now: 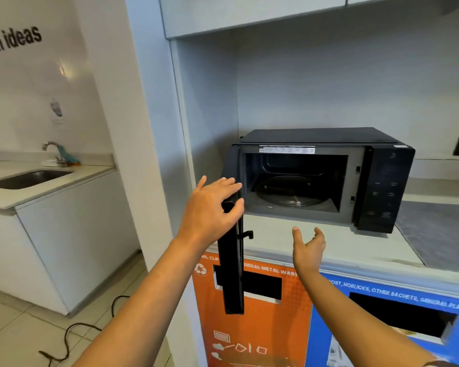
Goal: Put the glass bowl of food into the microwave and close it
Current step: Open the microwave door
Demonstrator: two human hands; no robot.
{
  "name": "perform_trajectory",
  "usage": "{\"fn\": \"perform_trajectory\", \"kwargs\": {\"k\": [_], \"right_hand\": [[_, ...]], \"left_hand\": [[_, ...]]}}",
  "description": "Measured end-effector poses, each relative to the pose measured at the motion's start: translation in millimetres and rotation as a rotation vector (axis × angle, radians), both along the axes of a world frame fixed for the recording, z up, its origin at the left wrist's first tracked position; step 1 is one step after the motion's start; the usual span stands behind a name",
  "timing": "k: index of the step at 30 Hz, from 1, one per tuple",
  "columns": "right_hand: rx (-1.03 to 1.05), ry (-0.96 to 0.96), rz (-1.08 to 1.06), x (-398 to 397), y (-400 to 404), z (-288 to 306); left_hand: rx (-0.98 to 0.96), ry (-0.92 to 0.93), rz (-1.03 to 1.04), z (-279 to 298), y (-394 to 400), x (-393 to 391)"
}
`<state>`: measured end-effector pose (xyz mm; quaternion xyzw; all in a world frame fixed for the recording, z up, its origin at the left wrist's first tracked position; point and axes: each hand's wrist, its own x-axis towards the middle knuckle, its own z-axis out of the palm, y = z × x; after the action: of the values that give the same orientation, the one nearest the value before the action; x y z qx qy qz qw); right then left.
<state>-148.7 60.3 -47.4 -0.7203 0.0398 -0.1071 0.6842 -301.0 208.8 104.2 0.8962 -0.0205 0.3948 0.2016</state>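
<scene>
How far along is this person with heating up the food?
Done: the microwave stands open, its door swung wide toward the camera. In hand: the left hand rests on the door's top edge; the right hand is open and empty. Left: no glass bowl is in view, and the turntable is bare, so loading and closing remain.

steel sink (29, 178) with tap (52, 148) at left; orange bin panel (252, 313) beside blue bin panel (382, 327); cable (72, 335) on floor.

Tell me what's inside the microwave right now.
The microwave stands open, and inside only the glass turntable on the cavity floor shows, with no bowl on it. The far upper corners are too dark to read. The left hand is on the door.
</scene>
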Motion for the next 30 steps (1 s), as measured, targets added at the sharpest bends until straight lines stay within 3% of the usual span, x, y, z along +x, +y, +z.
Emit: {"fn": "perform_trajectory", "kwargs": {"k": [13, 30], "right_hand": [[-0.033, -0.015, 0.099, -29, 42, 14], [-0.055, -0.087, 0.105, -32, 23, 37]], "left_hand": [[0.152, 0.069, 0.359, 1, 62, -27], [0.225, 0.154, 0.621, 7, 53, -23]]}}
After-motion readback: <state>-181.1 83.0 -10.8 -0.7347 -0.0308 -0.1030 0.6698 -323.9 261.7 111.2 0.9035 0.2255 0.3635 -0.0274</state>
